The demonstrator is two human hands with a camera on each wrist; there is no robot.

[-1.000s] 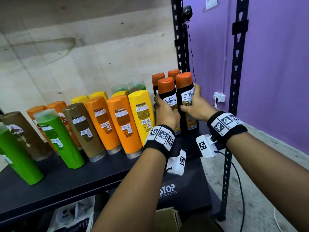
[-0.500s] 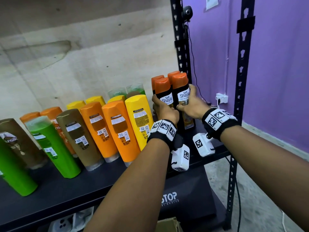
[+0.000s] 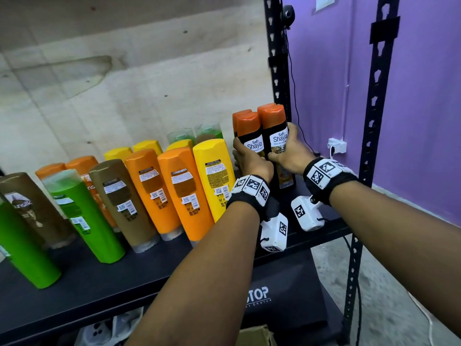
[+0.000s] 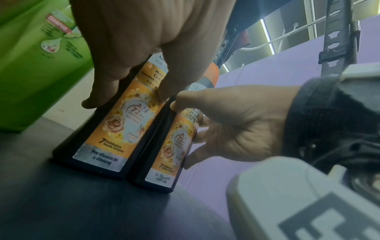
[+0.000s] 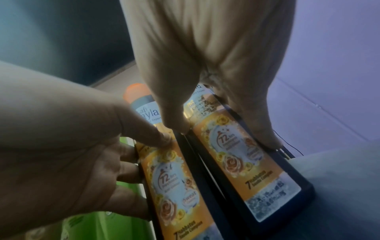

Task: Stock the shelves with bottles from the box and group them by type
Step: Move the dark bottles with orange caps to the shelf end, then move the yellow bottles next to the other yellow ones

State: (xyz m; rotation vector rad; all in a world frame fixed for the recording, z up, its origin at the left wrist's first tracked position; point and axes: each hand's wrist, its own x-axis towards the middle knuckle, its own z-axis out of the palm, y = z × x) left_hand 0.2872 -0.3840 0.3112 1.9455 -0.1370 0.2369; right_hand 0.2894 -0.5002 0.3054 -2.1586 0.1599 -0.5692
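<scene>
Left hand (image 3: 252, 161) and right hand (image 3: 290, 156) each grip 1 black Shayla bottle (image 3: 252, 141), upright beside the shelf post (image 3: 279, 71).

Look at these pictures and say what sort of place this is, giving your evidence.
Probably a mock shop or storeroom set up for recording: a black metal shelf against a bare wall, rows of shampoo bottles grouped by colour, and a small camera clipped to the rack post.

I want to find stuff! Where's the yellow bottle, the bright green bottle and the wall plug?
yellow bottle (image 3: 215, 176): head view, on its back label.
bright green bottle (image 3: 92, 221): head view, mid body.
wall plug (image 3: 337, 146): head view, white socket face.
</scene>
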